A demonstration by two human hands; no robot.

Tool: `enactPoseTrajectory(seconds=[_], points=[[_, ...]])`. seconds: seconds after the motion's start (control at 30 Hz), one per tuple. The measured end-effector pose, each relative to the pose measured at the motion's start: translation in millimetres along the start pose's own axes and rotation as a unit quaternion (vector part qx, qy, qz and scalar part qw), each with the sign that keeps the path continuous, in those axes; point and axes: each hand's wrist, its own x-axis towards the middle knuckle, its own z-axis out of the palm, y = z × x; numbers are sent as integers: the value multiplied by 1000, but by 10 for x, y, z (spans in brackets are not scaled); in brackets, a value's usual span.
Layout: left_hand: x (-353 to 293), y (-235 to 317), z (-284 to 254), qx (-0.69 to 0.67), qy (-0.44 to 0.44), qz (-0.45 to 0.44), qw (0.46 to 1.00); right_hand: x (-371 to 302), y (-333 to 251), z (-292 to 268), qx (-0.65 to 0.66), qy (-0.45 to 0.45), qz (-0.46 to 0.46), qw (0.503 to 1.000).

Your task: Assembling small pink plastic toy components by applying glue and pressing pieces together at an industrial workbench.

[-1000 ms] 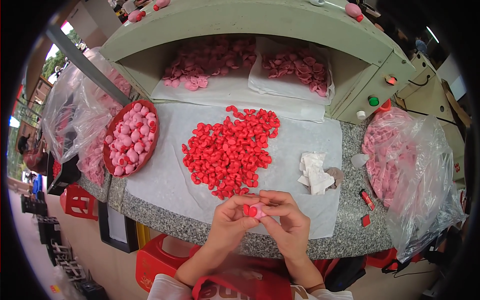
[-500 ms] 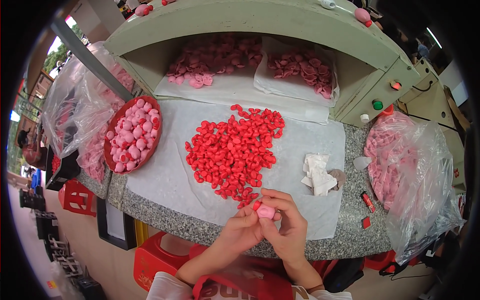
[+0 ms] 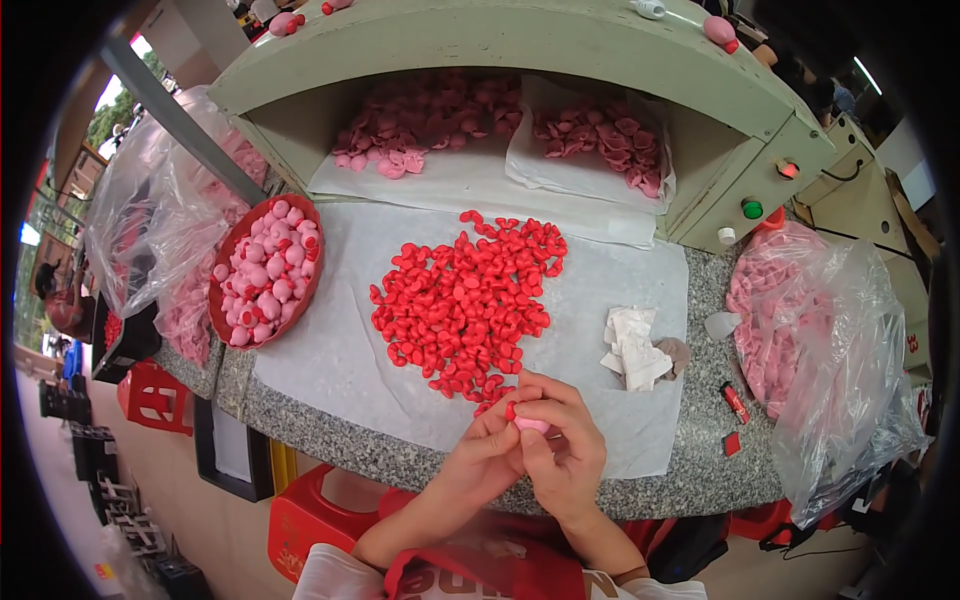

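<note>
My left hand and my right hand meet at the near edge of the counter, fingers pinched together on a small pink piece with a red piece at its top. Just beyond my fingers lies a big heap of small red pieces on a white sheet. A red round bowl full of pink pieces with red tips stands to the left of the heap.
A crumpled white cloth lies right of the heap. Clear bags of pink pieces sit at far left and far right. Behind, a green cabinet holds more pink pieces on white sheets. The granite counter edge runs under my hands.
My hands have stayed at the counter's near edge, drawing closer together; the pink piece sits deeper between my fingers with the red piece now on it.
</note>
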Motion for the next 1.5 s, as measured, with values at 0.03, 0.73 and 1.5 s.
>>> enactPoseTrajectory(seconds=[0.03,0.73,1.5], points=[[-9,-11,-26,2,4,3,1000,-2,2,3,0,0,0,1000],[-60,162,150,294,60,8,954,-16,-80,-123,78,-98,74,989],[-24,107,132,367,20,201,908,-171,70,-106,205,38,58,976]])
